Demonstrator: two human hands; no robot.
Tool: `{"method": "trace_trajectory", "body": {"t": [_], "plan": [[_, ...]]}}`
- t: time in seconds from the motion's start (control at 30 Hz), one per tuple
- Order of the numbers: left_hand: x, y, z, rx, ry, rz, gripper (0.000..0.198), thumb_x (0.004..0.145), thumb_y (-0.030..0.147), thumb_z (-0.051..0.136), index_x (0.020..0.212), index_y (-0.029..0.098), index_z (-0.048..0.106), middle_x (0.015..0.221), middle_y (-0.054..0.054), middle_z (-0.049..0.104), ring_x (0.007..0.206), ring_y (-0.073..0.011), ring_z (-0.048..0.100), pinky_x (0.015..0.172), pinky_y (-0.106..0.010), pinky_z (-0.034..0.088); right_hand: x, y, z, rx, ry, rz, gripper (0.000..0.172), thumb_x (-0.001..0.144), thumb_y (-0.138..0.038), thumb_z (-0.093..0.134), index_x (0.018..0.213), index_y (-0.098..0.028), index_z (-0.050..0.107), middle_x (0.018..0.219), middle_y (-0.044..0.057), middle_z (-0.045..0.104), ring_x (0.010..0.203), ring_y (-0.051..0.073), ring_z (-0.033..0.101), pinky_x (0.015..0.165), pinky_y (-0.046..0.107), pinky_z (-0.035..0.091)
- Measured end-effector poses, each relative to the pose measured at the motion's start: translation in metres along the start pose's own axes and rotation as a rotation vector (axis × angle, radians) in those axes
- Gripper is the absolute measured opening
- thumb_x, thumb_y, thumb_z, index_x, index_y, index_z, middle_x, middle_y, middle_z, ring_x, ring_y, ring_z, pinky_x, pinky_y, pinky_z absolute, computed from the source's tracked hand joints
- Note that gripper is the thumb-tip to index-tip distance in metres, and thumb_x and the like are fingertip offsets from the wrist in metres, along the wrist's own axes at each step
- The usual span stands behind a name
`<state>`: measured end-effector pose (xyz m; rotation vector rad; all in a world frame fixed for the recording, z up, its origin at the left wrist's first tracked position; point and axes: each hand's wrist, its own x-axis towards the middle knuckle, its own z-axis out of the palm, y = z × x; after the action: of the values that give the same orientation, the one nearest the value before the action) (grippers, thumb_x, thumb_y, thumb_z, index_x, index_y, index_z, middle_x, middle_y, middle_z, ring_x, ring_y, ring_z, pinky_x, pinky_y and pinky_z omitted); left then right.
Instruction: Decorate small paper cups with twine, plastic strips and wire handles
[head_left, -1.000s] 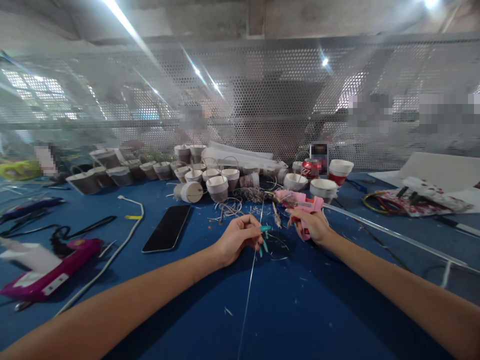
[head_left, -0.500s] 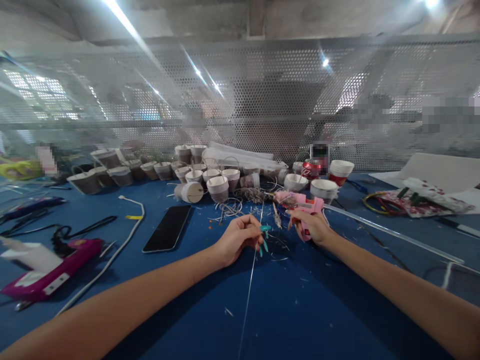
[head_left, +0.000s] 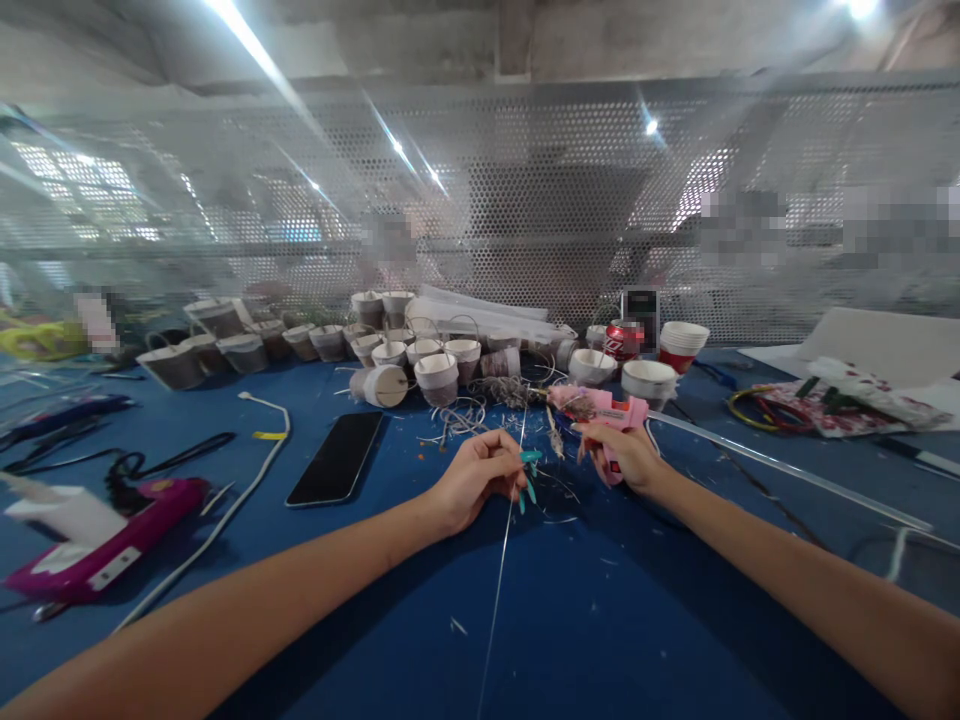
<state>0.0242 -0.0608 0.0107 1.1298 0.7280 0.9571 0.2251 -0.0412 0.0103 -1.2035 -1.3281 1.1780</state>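
Note:
Near the middle of the blue table, my left hand (head_left: 480, 478) pinches a thin pale strand (head_left: 501, 565), which runs from the scraps behind it down toward the front edge. Its long turquoise nails point right. My right hand (head_left: 622, 455) is wrapped round the handle of a pink hot glue gun (head_left: 611, 408), whose nozzle faces left. A long clear glue stick (head_left: 787, 468) sticks out of the gun's back end. Close to the nozzle lies a tangle of greyish fibre (head_left: 506, 390). Loose white string (head_left: 461, 418) is heaped left of it.
Several small wrapped cups (head_left: 435, 380) with wire handles line the back. A phone (head_left: 335, 460) lies left, beside a white cable (head_left: 255, 480) and a magenta power strip (head_left: 112, 540). Right are a red can (head_left: 624, 340), stacked paper cups (head_left: 682, 345) and a patterned bag (head_left: 862, 400).

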Motion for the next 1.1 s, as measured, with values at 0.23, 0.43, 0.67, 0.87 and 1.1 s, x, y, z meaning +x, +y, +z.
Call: {"method": "trace_trajectory", "body": {"t": [0.23, 0.43, 0.67, 0.87, 1.1], "plan": [[-0.0005, -0.0008, -0.0003, -0.016, -0.005, 0.002, 0.016, 0.069, 0.02, 0.065, 0.067, 0.013, 0.051, 0.051, 0.001, 0.059, 0.042, -0.006, 0.052, 0.042, -0.016, 0.041, 0.0015, 0.0015, 0.001, 0.003, 0.019, -0.023, 0.031, 0.06, -0.039, 0.062, 0.04, -0.017, 0.053, 0.029, 0.0, 0.047, 0.025, 0.009, 0.039, 0.028, 0.021, 0.029], [-0.0015, 0.0006, 0.0004, -0.013, 0.003, -0.005, 0.017, 0.068, 0.021, 0.066, 0.067, 0.013, 0.051, 0.051, 0.001, 0.059, 0.041, -0.0059, 0.051, 0.042, -0.016, 0.041, -0.0006, 0.0013, 0.0012, 0.01, -0.023, 0.027, 0.033, 0.06, -0.04, 0.061, 0.04, -0.017, 0.053, 0.025, -0.002, 0.043, 0.021, 0.009, 0.037, 0.024, 0.021, 0.027], [-0.0012, 0.0006, 0.0, -0.009, 0.01, -0.004, 0.018, 0.067, 0.022, 0.067, 0.067, 0.014, 0.05, 0.051, 0.001, 0.059, 0.041, -0.006, 0.051, 0.042, -0.017, 0.041, -0.0011, 0.0018, 0.001, 0.017, -0.023, 0.004, 0.033, 0.061, -0.04, 0.063, 0.039, -0.017, 0.052, 0.026, -0.001, 0.044, 0.022, 0.009, 0.038, 0.025, 0.021, 0.026], [-0.0021, 0.0024, 0.0019, -0.012, 0.038, -0.015, 0.019, 0.066, 0.021, 0.067, 0.066, 0.014, 0.049, 0.049, 0.002, 0.058, 0.04, -0.006, 0.05, 0.042, -0.017, 0.04, 0.0002, 0.0037, 0.0005, 0.025, -0.041, -0.001, 0.033, 0.061, -0.04, 0.063, 0.039, -0.017, 0.053, 0.027, -0.001, 0.046, 0.022, 0.009, 0.038, 0.024, 0.02, 0.026], [-0.002, 0.0029, 0.0025, -0.02, 0.04, -0.01, 0.019, 0.066, 0.022, 0.067, 0.065, 0.014, 0.049, 0.049, 0.002, 0.058, 0.04, -0.0059, 0.049, 0.042, -0.016, 0.039, 0.0027, 0.008, -0.0011, 0.032, -0.069, 0.015, 0.033, 0.061, -0.04, 0.062, 0.04, -0.016, 0.054, 0.029, -0.001, 0.048, 0.021, 0.009, 0.039, 0.023, 0.02, 0.024]]}}
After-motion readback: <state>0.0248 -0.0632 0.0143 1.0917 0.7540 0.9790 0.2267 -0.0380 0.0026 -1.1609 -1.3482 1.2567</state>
